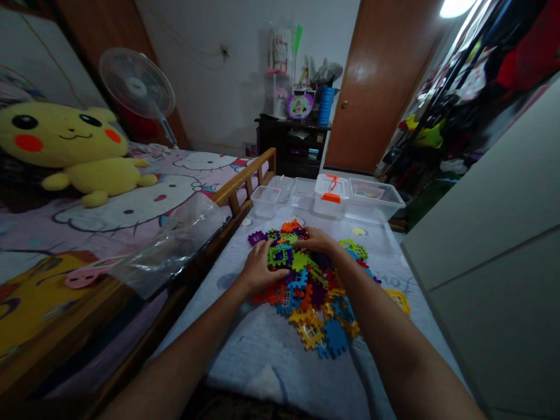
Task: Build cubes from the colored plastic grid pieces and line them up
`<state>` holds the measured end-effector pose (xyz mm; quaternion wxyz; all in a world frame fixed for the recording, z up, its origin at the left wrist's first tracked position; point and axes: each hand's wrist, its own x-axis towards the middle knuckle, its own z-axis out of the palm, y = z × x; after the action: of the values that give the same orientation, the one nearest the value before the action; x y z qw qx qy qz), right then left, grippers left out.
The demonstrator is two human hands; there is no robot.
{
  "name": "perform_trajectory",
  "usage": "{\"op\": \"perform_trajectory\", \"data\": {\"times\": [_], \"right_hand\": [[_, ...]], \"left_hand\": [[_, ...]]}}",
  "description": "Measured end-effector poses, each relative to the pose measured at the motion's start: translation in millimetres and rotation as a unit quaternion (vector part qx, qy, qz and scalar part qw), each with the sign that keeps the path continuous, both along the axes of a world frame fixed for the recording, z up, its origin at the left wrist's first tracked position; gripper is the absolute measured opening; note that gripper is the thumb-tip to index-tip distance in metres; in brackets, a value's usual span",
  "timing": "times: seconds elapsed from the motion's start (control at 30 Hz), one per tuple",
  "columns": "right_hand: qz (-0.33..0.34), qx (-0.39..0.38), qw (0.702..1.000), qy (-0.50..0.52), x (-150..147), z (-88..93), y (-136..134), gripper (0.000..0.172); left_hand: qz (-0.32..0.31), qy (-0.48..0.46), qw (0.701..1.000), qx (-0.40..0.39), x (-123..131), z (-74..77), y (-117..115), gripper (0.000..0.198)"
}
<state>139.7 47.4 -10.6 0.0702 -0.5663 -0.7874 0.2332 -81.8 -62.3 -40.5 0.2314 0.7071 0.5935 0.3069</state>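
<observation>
A heap of colourful toothed plastic building pieces (308,294) lies on the pale padded cloth in front of me. At the heap's far left side, my left hand (258,271) curves its thumb and fingers around a green square building piece (279,256) with toothed edges. My right hand (318,240) reaches over the far part of the pile from the right, its fingers bent down among the pieces. What those fingertips hold, if anything, is hidden. A lime green piece (300,261) sits between the hands, and an orange piece (290,226) lies just beyond them.
Clear plastic boxes (376,195) stand along the far edge, one with an orange-latched lid (331,197). A wooden bed rail (245,181) runs at left, near a plastic bag (175,245) and a yellow plush toy (94,154). A white cabinet (490,251) borders the right.
</observation>
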Motion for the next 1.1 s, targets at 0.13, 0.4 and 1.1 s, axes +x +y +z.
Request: {"op": "perform_trajectory", "data": {"times": [0.13, 0.4, 1.1], "right_hand": [[0.0, -0.039, 0.995, 0.092, 2.8, 2.7, -11.5, 0.056], [-0.001, -0.114, 0.944, 0.309, 0.3, 4.6, -35.9, 0.063], [-0.015, 0.055, 0.943, 0.329, 75.6, 27.2, -107.6, 0.022]], "left_hand": [[-0.012, -0.055, 0.997, 0.05, 10.3, 5.9, -0.7, 0.083], [-0.019, -0.094, 0.993, 0.076, 11.5, 7.8, 4.1, 0.081], [-0.056, -0.101, 0.993, 0.009, 6.7, 35.0, -6.5, 0.057]]}}
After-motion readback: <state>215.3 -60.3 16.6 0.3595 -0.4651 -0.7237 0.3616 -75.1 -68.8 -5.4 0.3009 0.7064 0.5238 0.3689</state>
